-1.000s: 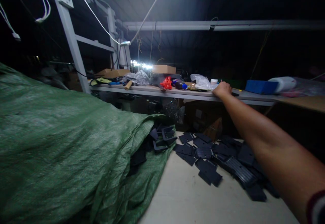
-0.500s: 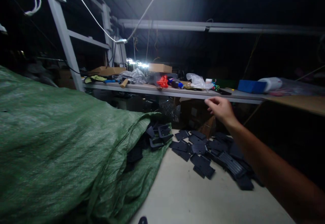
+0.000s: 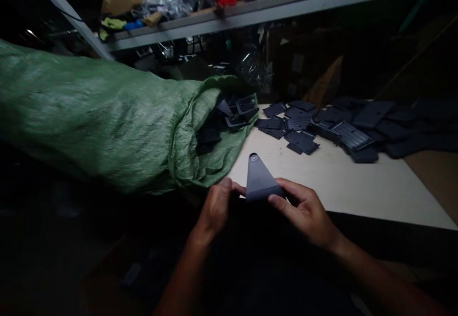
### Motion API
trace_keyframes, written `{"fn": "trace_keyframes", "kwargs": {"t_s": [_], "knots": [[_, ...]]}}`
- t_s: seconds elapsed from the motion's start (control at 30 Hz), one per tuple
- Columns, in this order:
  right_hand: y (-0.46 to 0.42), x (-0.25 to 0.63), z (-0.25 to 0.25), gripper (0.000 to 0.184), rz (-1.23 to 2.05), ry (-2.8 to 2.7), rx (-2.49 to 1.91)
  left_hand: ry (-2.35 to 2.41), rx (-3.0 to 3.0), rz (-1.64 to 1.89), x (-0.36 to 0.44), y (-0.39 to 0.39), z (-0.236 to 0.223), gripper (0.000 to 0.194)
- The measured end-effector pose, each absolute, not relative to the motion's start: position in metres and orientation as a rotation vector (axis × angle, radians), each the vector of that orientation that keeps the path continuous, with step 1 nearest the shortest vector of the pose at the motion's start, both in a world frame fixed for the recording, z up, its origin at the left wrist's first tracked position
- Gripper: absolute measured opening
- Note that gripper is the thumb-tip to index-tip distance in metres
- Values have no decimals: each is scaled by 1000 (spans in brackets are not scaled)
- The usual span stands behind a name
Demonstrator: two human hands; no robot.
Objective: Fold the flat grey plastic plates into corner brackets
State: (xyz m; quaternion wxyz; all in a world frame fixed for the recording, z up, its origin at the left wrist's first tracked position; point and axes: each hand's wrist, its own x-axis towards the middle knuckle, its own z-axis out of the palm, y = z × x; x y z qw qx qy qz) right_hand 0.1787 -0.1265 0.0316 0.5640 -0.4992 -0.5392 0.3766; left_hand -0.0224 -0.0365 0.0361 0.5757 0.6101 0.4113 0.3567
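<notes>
Basically, right hand (image 3: pixel 315 218) pinches the dark grey triangular plastic piece (image 3: pixel 259 177) by its wide end, likely to keep the round-holed tip exposed. Left hand (image 3: pixel 214 208) at the opposite corner; can't tell if it's gripping. Piece sits between the hands at the pale tabletop's (image 3: pixel 293 169) near edge, tip pointing away, slightly left, long axis following. Green woven sack (image 3: pixel 107 110) opens tableward, presumably for access.

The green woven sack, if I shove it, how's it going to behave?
The green woven sack will probably sag and crease, since its mouth already lies in loose folds. It looks bulky and filled, so perhaps heavy. Dark plastic parts sit right at the opening and might spill out.
</notes>
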Motion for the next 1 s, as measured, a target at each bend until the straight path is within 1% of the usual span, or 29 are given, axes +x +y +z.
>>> {"fn": "trace_keyframes", "kwargs": {"t_s": [0.07, 0.1, 0.13, 0.17, 0.27, 0.3, 0.43, 0.53, 0.7, 0.83, 1.0], "knots": [[-141, 185, 26, 32, 969, -1336, -1150, 922, 1264, 883, -10, -35, 46, 79], [-148, 186, 23, 30, 1008, -1375, -1112, 872, 1139, 865, -1, -37, 50, 82], [-155, 186, 19, 28, 1028, -1400, -1071, 812, 988, 822, 10, -40, 54, 81], [-161, 185, 15, 28, 1026, -1405, -1038, 750, 843, 766, 22, -46, 58, 75], [-178, 180, 2, 31, 940, -1323, -1005, 626, 595, 717, 51, -70, 68, 43], [-184, 178, -2, 33, 899, -1282, -1006, 615, 585, 737, 58, -79, 72, 38], [-204, 178, -5, 40, 785, -1190, -1024, 655, 679, 796, 72, -109, 87, 40], [-213, 185, 0, 40, 782, -1175, -1018, 679, 733, 815, 80, -118, 92, 39], [-220, 203, -6, 30, 823, -1228, -987, 738, 713, 793, 89, -119, 79, 32], [-225, 224, -26, 36, 763, -1352, -1015, 776, 608, 798, 93, -120, 70, 28], [-227, 243, -39, 35, 1005, -1450, -987, 799, 531, 799, 91, -115, 65, 34]]}}
